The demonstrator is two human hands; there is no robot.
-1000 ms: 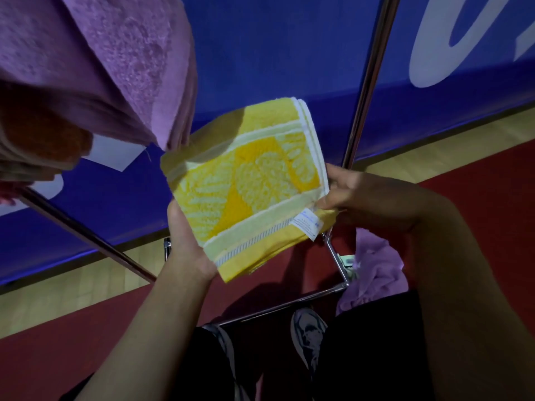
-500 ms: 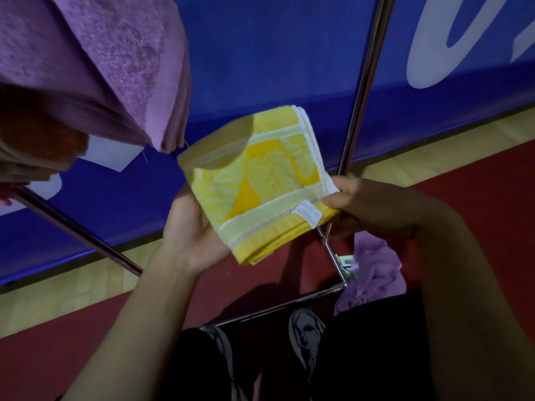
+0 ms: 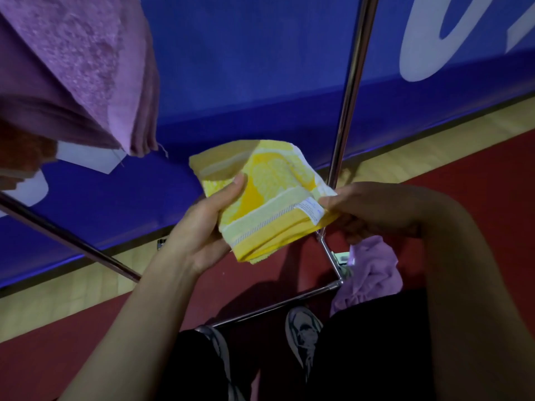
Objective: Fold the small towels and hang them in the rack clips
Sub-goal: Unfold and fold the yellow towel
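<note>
a person holds a folded yellow terry towel with a lemon print (image 3: 269, 195) in front of a chrome metal rack pole (image 3: 350, 91). the left hand (image 3: 202, 227) grips the towel's left edge, thumb curled over the top and fingers beneath. the right hand (image 3: 373, 209) pinches the right edge just beside a white care label (image 3: 311, 209). a folded purple terry towel (image 3: 84, 70) hangs at upper left, well apart. a crumpled lilac towel (image 3: 370, 273) lies on the red floor (image 3: 477, 169) near the rack's base, by the person's grey shoes (image 3: 302, 331).
</note>
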